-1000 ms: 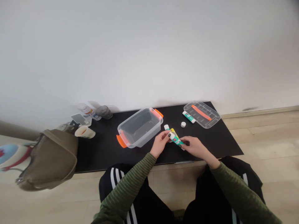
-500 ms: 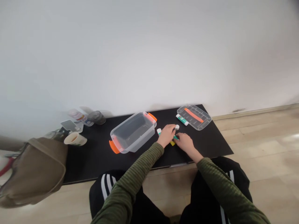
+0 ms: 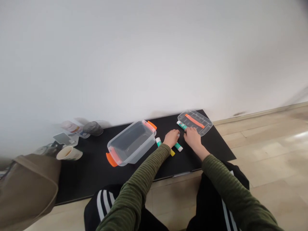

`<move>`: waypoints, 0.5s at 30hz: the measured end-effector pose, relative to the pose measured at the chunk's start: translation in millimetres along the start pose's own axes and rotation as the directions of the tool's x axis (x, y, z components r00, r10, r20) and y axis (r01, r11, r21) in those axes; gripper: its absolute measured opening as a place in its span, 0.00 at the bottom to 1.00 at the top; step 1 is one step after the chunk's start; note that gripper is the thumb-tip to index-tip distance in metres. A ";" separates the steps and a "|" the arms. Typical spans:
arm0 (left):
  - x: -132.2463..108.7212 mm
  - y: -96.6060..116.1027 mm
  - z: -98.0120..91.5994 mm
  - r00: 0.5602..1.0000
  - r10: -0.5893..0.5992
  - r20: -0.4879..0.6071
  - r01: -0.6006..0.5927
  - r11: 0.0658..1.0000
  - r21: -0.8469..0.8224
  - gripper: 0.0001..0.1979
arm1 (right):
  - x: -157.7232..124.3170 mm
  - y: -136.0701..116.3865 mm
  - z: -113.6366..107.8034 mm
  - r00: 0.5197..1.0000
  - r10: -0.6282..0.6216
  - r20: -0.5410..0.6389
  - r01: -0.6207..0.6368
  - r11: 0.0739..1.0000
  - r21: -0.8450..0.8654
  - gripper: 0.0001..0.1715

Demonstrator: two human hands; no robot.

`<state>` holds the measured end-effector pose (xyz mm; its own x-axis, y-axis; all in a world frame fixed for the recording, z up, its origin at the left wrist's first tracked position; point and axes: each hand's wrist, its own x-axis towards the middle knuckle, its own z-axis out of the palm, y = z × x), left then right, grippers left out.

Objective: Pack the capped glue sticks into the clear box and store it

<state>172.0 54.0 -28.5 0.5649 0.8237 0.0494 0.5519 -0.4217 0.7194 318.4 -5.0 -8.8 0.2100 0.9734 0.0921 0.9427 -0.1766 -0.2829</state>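
Note:
My left hand (image 3: 171, 138) is closed, with a small white object (image 3: 178, 135) at its fingertips, mostly hidden. Just below it lies a green-and-white glue stick (image 3: 178, 147) beside a yellow item (image 3: 172, 153), whose other end my left hand and sleeve cover. Another glue stick (image 3: 158, 141) lies to the left of that wrist. The fingers of my right hand (image 3: 192, 137) are closed on the near end of a third glue stick (image 3: 181, 125), which lies by the clear lid (image 3: 206, 124) with its orange handle.
A clear plastic box (image 3: 131, 144) with orange latches stands open on the black table (image 3: 96, 173). To the left are a paper cup (image 3: 69, 153) with a drink, a dark glass (image 3: 93, 128), a bottle (image 3: 72, 127) and a brown bag (image 3: 31, 189). A wall runs behind.
My right hand has let go of the glue stick near my left hand and moved up to the one by the lid. The view has shifted slightly.

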 end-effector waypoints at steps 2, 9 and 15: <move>-3.5 3.0 -5.7 1.000 0.000 -0.004 0.001 1.000 0.024 0.11 | 10.2 5.7 3.6 0.996 -0.038 -0.075 0.036 0.999 -0.028 0.18; -50.4 13.6 -37.4 0.987 0.051 -0.151 -0.086 0.967 -0.240 0.11 | 25.3 11.1 24.3 0.982 -0.154 -0.112 0.139 0.981 -0.134 0.21; -102.5 10.7 -59.0 0.978 -0.194 -0.075 0.104 0.768 -0.631 0.12 | 17.1 -4.7 28.8 0.979 -0.197 -0.045 0.189 0.972 -0.136 0.16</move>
<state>83.8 -12.5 15.0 0.3991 0.9161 -0.0393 0.0957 0.0011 0.9954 310.2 16.7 -33.4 0.0319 0.9815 0.1890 0.9918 -0.0076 -0.1277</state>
